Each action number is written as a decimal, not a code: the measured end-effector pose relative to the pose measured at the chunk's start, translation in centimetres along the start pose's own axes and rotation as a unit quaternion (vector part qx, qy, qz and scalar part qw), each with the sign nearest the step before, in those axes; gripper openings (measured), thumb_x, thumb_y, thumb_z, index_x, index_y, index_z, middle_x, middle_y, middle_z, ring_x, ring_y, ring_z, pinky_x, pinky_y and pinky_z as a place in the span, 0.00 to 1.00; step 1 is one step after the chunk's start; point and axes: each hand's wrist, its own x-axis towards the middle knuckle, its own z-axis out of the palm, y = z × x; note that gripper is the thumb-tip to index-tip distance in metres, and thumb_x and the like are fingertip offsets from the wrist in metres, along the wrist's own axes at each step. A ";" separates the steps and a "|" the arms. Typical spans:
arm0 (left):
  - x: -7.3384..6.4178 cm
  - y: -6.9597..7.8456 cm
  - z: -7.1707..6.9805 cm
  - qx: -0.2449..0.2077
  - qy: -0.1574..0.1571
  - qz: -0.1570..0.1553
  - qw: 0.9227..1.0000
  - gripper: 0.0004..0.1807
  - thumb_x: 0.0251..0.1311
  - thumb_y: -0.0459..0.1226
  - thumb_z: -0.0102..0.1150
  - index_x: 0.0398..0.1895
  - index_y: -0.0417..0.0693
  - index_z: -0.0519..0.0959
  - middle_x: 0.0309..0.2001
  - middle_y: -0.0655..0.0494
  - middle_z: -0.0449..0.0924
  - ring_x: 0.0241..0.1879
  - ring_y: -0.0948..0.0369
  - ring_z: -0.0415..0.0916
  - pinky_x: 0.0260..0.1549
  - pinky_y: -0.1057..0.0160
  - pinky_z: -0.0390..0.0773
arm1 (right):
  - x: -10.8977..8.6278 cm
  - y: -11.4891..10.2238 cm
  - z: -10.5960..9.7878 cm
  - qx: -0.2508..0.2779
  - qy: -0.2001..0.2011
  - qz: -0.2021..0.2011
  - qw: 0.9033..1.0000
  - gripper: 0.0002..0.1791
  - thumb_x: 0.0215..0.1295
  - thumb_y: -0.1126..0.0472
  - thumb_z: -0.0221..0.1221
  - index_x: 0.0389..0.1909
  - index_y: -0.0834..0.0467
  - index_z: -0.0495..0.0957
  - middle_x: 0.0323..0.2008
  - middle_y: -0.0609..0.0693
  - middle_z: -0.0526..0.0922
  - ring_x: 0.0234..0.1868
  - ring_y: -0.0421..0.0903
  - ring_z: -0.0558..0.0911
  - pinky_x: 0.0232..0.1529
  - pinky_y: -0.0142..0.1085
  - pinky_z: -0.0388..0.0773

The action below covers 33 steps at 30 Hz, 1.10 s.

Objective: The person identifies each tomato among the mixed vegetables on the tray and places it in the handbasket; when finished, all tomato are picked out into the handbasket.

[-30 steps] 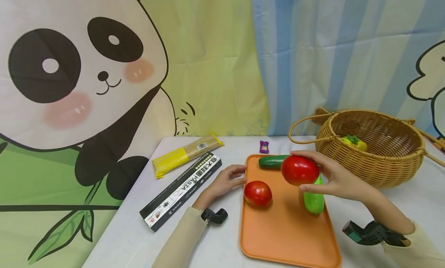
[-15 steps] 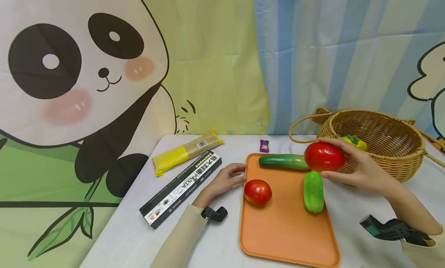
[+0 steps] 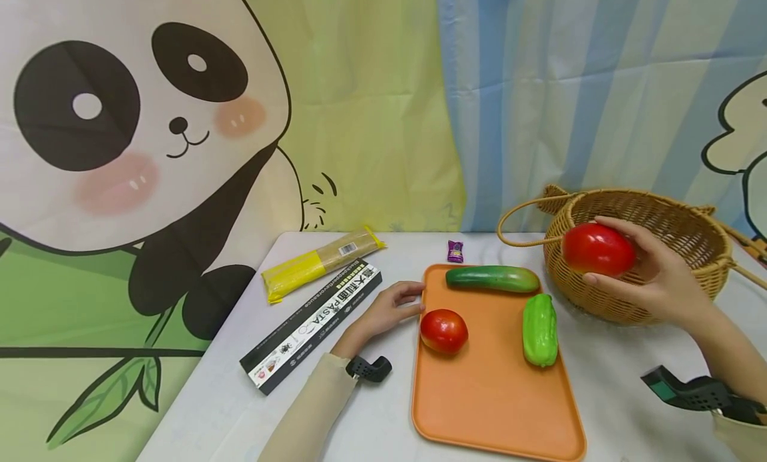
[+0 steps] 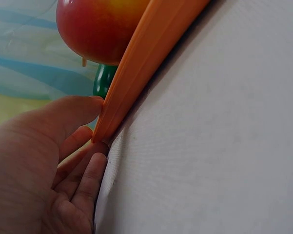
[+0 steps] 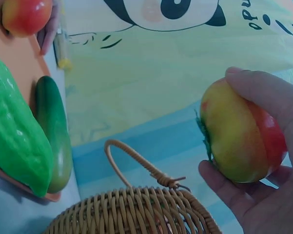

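My right hand point(image 3: 671, 285) grips a red tomato point(image 3: 598, 250), overlapping the front of the wicker basket point(image 3: 647, 301) in the head view. Thumb and fingers span its sides; the right wrist view shows the tomato's yellowish end point(image 5: 234, 134) and green leafy top. The left hand point(image 3: 388, 310) rests beside the orange tray point(image 3: 491, 402), thumb and fingertips touching its left edge. On that tray lie a second tomato point(image 3: 444, 331), a dark green cucumber point(image 3: 493, 279) and a bright green, bumpy vegetable point(image 3: 540, 330). Part of the basket's inside is hidden behind the right hand.
A black and white pasta box point(image 3: 311, 325) and a yellow pack of noodles point(image 3: 323, 263) lie left of the tray. Behind the tray is a small purple wrapped sweet point(image 3: 455, 251). The basket's looped handle point(image 3: 509, 216) sticks out leftward. A printed curtain hangs behind the table.
The right hand has carried the tomato rightward from over the tray to the basket, uncovering the cucumber and bumpy vegetable. It now covers the yellow thing in the basket. The left hand stays put.
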 end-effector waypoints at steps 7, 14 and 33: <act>0.9 -3.0 0.3 0.002 0.018 -0.003 1.000 0.26 0.63 0.29 0.60 0.64 0.31 0.69 0.63 0.36 0.70 0.62 0.45 0.71 0.65 0.51 0.70 | 0.4 1.2 -1.2 -0.013 0.053 0.031 0.998 0.50 0.43 0.87 0.64 0.70 0.57 0.64 0.59 0.41 0.70 0.52 0.32 0.73 0.41 0.13 0.75; 0.9 -3.2 0.3 0.008 0.026 -0.005 1.000 0.25 0.62 0.33 0.62 0.63 0.36 0.72 0.62 0.42 0.73 0.61 0.49 0.73 0.63 0.58 0.73 | 0.5 2.8 -2.4 -0.042 0.071 0.082 0.993 0.45 0.51 0.79 0.66 0.71 0.53 0.64 0.58 0.32 0.67 0.50 0.28 0.70 0.40 0.09 0.71; 1.0 -3.0 0.3 0.001 0.021 -0.010 1.000 0.26 0.62 0.29 0.62 0.63 0.31 0.70 0.63 0.37 0.71 0.62 0.45 0.71 0.65 0.50 0.70 | 0.7 5.2 -5.2 -0.159 0.029 0.146 0.976 0.43 0.60 0.64 0.67 0.74 0.59 0.56 0.64 0.72 0.62 0.40 0.20 0.58 0.31 0.05 0.61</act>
